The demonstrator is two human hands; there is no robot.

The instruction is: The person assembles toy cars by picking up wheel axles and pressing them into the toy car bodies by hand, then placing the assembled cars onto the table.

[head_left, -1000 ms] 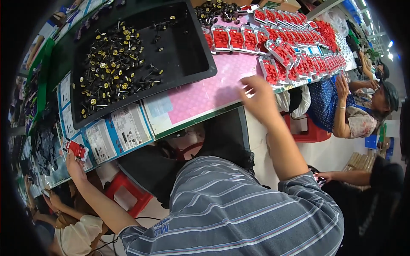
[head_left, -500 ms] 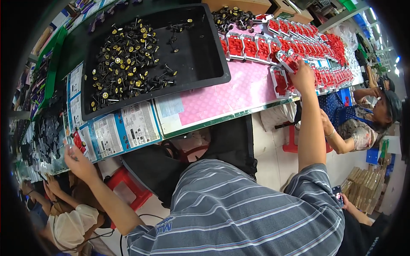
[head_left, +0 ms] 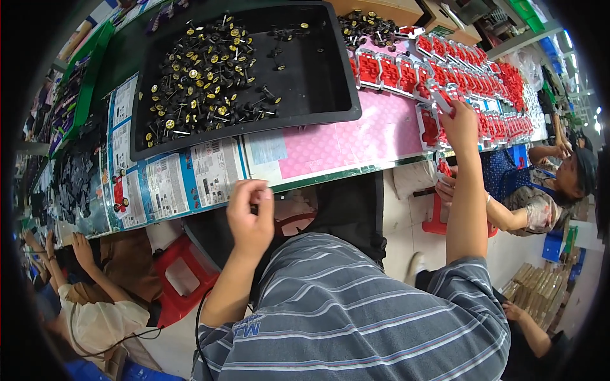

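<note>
My right hand (head_left: 462,124) is closed on a red-and-silver toy car body (head_left: 440,98), tilted above the rows of similar bodies (head_left: 397,74) at the right of the table. My left hand (head_left: 251,213) hovers off the table's front edge, its fingers curled in. Something small and dark shows between them, too little to make out. A red toy car body with black wheels (head_left: 119,190) lies on the printed sheets at the left. Black wheels with yellow hubs on metal axles (head_left: 210,82) are heaped in a black tray (head_left: 248,130).
More wheels (head_left: 368,28) lie behind the car bodies. Black parts (head_left: 76,181) are piled at the left. At the right a co-worker's hand (head_left: 447,187) holds a red piece near the table edge; other people sit at the left. A red stool (head_left: 184,273) stands below.
My left hand has come right, away from the wheeled car body, which stays on the sheets. My right hand has lifted and turned the car body it holds. The co-worker's hand has come nearer the edge.
</note>
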